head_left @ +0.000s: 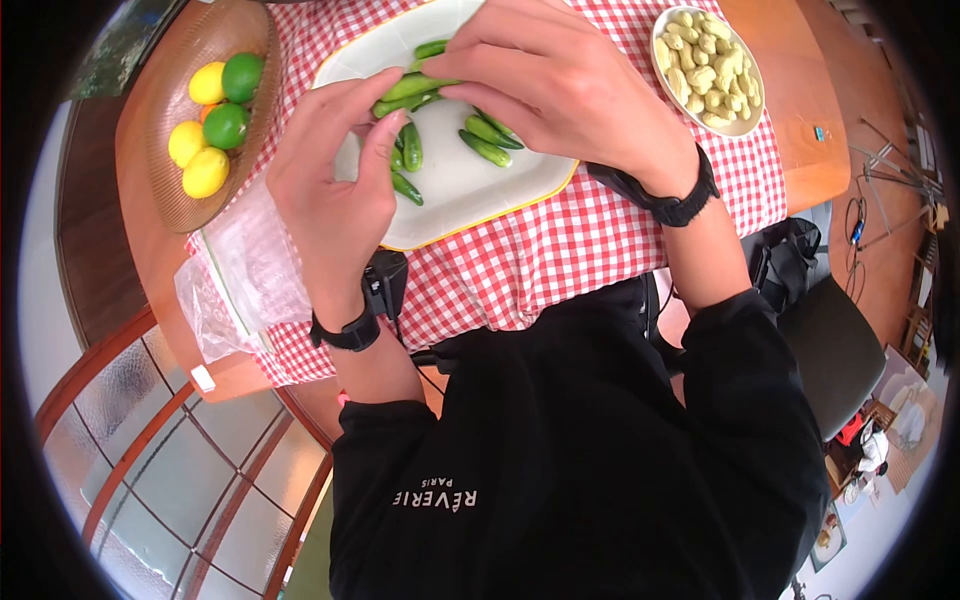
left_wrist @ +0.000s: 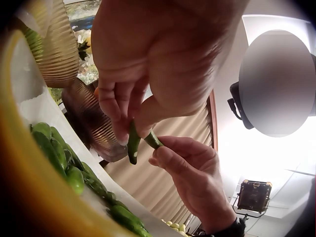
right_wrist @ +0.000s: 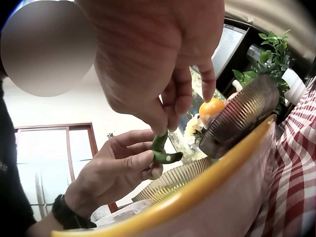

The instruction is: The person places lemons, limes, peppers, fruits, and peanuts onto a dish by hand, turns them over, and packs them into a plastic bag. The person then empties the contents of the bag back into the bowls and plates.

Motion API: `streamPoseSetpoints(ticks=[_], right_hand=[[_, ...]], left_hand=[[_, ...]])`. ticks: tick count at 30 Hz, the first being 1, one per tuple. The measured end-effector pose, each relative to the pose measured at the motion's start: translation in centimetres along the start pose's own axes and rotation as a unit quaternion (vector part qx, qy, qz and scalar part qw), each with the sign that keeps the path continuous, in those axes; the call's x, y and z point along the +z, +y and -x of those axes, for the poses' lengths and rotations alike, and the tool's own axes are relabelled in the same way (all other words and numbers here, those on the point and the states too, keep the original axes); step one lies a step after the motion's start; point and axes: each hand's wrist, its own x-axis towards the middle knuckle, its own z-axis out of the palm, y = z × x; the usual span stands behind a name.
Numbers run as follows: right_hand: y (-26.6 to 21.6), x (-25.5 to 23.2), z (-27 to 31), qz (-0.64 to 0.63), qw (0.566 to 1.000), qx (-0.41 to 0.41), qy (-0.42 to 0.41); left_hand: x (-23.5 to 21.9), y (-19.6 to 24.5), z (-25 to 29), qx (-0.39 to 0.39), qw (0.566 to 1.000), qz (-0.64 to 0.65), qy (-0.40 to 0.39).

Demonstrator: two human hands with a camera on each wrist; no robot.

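Note:
Above the white tray (head_left: 470,205) both hands pinch small green vegetable pieces. My left hand (head_left: 340,180) has one piece (left_wrist: 132,144) between thumb and fingers, its pale spot showing in the right wrist view. The thumb and fingers of my right hand (head_left: 575,100) pinch another green length (left_wrist: 154,141) right beside it. Whether the two lengths are joined cannot be told. Small green vegetables lie on the tray in groups, some (head_left: 412,147) near the left hand and some (head_left: 485,148) below the right; the hands partly hide others.
A ribbed oval bowl (head_left: 165,150) with lemons (head_left: 205,173) and green citrus (head_left: 226,126) stands at the left. At the right is a bowl of peanuts (head_left: 705,75). A clear plastic bag (head_left: 250,265) lies on the red checked cloth (head_left: 500,275), beside the tray.

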Motion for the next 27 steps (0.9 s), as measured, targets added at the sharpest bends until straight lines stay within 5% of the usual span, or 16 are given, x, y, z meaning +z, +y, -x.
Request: streamPoseSetpoints(ticks=[5,6,11,15,17,21,27], right_hand=[[-0.3,-0.4,0.0,0.044,0.989,0.04,-0.136],[-0.3,0.9,0.2,0.04,0.996,0.067,-0.053],[-0.1,1.0,0.1,0.035,0.998,0.043,-0.029],[0.0,0.8,0.5,-0.042,0.991,0.121,-0.046],[-0.3,0.3,0.2,-0.201,0.964,0.176,0.006],[-1.1,0.4,-0.1,-0.299,0.928,0.219,0.037],[-0.8,0.6,0.6,-0.249,0.947,0.202,0.018]], left_hand=[[0.1,0.3,0.1,0.013,1.0,-0.018,0.002],[0.2,0.6,0.1,0.008,1.0,-0.008,-0.012],[0.3,0.4,-0.2,0.005,1.0,0.016,-0.014],[0.1,0.4,0.1,-0.02,0.995,0.094,0.013],[0.0,1.1,0.3,-0.032,0.987,0.155,0.032],[0.1,1.6,0.5,-0.056,0.962,0.259,0.067],[-0.2,2.2,0.4,-0.122,0.94,0.318,0.017]])
